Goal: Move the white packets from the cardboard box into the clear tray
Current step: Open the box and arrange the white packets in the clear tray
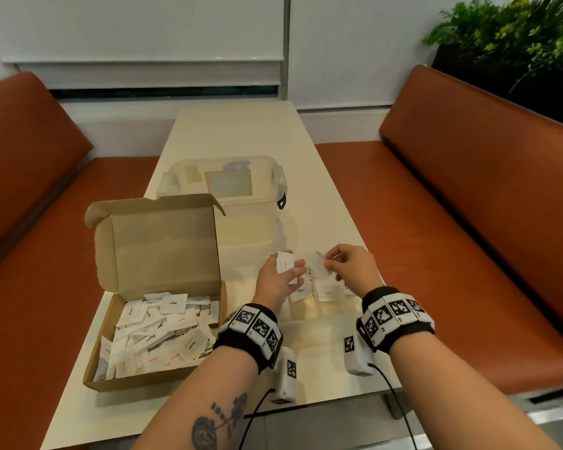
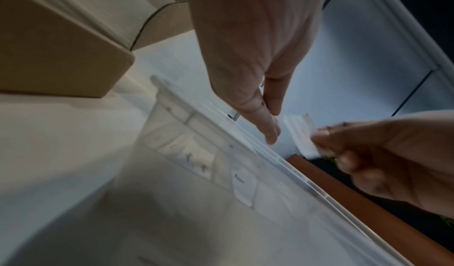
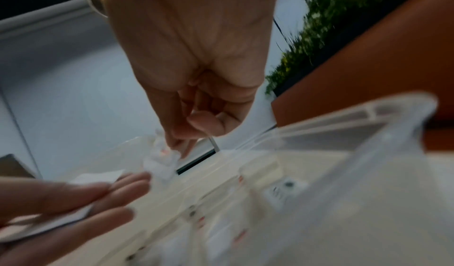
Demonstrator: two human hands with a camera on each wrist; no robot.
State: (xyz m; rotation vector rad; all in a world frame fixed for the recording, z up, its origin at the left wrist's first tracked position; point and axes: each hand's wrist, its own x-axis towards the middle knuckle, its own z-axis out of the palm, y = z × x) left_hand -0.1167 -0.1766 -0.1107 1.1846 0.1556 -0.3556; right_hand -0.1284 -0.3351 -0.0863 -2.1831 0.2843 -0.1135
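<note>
Nearest the camera, two bare forearms with black-and-white marker wristbands reached out over the pale worktop point(image 1: 257, 131). At about nine o'clock from them sat the open cardboard box point(image 1: 156, 251), lid up, its floor heaped with white packets point(image 1: 156, 329). Just right of it, the left hand point(image 1: 275, 280) hovered palm up with its fingers point(image 3: 73, 194) nearly straight, a couple of white packets point(image 1: 286, 262) lying across them under the thumb. At its three o'clock, almost touching, the right hand point(image 1: 351, 266) pinched one crumpled packet point(image 1: 317, 264) between thumb and curled fingers point(image 3: 176, 134). Both hands hung above the clear tray point(image 3: 356, 153), whose small compartments already held a few packets point(image 1: 325, 292) standing near its far wall. At twelve o'clock beyond the tray stood a clear lidded tub point(image 1: 223, 190). Orange bench seats point(image 1: 462, 190) flanked the worktop, with green plants point(image 1: 514, 30) at two o'clock.
</note>
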